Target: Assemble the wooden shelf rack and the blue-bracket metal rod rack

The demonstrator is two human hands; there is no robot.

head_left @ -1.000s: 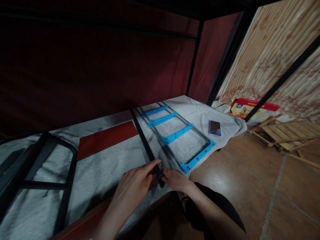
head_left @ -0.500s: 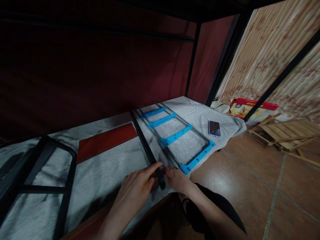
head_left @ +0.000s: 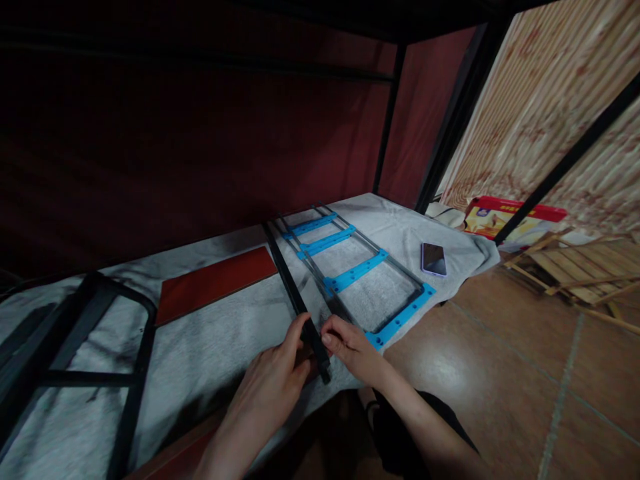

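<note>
The black bar (head_left: 291, 287) lies slantwise across the grey cloth (head_left: 215, 353) in the head view, its far end by the dark red backdrop (head_left: 200, 147) and its near end between the two hands, close to the cloth's front edge. The left hand (head_left: 273, 380) holds it near that end: one digit reaches up and rests on the bar's top, another is stretched out lower down, with a gap between the two, and the remaining fingers are partly hidden. The right hand (head_left: 354, 348) is just beside the bar on the other side, its fingers curled and the thumb drawn against the forefinger; whether something small is pinched there, or whether the tips touch the bar, cannot be told.

To the right of the bar lies a rack (head_left: 356, 270) of thin grey rods joined by four blue crosspieces, and beyond it a phone (head_left: 433, 259), screen up. To the left of the bar a flat red-brown board (head_left: 215, 283) lies on the cloth, with a black frame (head_left: 145, 347) nearer the left edge. On the right, past the cloth, a red and yellow box (head_left: 520, 217) and a slatted wooden piece (head_left: 580, 270) are near each other by the tiled floor (head_left: 500, 347).
</note>
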